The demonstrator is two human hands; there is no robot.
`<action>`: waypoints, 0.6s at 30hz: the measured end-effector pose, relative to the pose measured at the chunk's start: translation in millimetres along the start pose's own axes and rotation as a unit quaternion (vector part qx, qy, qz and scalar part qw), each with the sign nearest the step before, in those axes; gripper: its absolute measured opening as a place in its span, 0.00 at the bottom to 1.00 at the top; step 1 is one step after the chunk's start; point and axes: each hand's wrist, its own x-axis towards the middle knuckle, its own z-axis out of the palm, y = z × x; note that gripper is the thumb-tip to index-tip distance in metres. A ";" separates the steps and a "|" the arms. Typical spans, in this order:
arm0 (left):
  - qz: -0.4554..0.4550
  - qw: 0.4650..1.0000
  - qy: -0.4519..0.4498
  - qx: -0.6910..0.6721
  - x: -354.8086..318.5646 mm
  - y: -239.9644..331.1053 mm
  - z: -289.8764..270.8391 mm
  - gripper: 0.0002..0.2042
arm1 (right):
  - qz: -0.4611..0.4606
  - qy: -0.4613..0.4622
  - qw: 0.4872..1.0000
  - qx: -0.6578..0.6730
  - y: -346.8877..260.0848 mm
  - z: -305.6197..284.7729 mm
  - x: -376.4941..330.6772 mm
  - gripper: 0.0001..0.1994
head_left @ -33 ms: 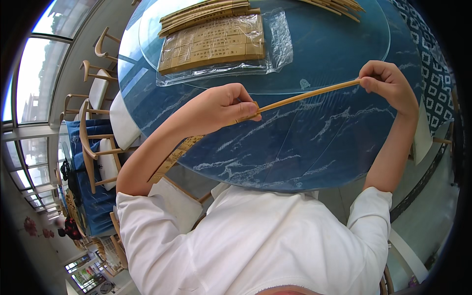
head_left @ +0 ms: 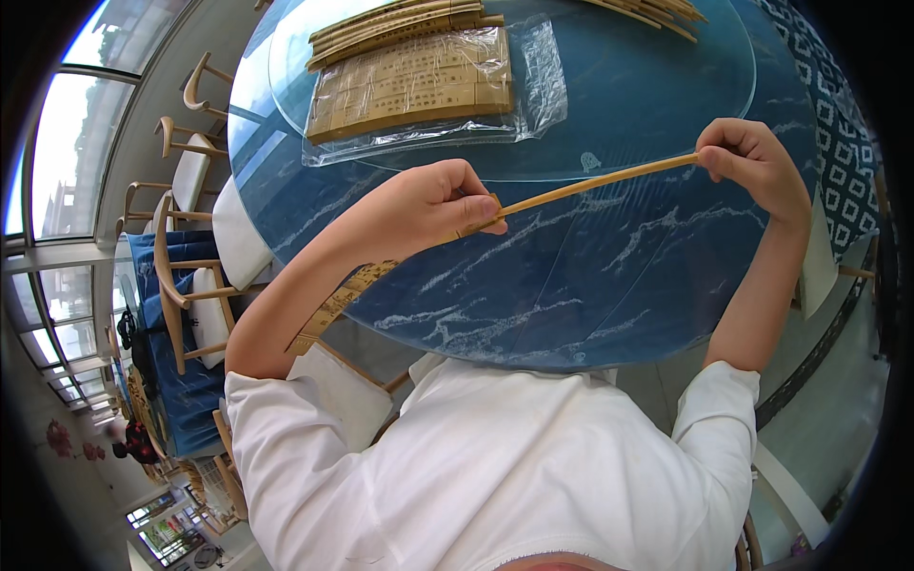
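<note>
Stretched at a slant above the blue tabletop [head_left: 571, 324] is a long, thin tan bamboo strip [head_left: 600, 182]. My left hand [head_left: 443, 205] is closed round it, thumb pressed on top. At the other end, my right hand [head_left: 747, 162] pinches the strip's tip between thumb and fingers. A flat tan piece with dark printed marks [head_left: 333, 305] shows beneath my left forearm; whether it is one with the strip is hidden by the hand and arm. Beyond my left hand lies a clear plastic bag [head_left: 541, 81] around printed tan slats [head_left: 419, 81].
More tan strips [head_left: 409, 27] are stacked behind the bag, and several loose ones [head_left: 657, 14] lie at the far right. They rest on a round glass turntable [head_left: 657, 105]. Wooden chairs [head_left: 195, 176] stand at left; patterned cloth [head_left: 843, 181] hangs at right.
</note>
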 end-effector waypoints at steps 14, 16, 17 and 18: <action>0.065 0.996 -0.032 -0.048 6.7 -2.4 2.2 0.16 | 0.032 -0.058 0.996 0.054 -2.4 13.3 8.8 0.07; 0.054 0.997 -0.029 -0.046 5.9 -3.3 2.6 0.16 | 0.020 -0.067 0.995 0.064 1.3 19.5 15.5 0.07; 0.048 0.997 -0.028 -0.045 5.6 -3.5 2.9 0.16 | 0.011 -0.068 0.996 0.063 3.5 22.1 18.7 0.07; 0.056 0.997 -0.031 -0.047 7.3 -2.3 2.8 0.15 | 0.007 -0.063 0.996 0.061 3.9 24.0 18.6 0.07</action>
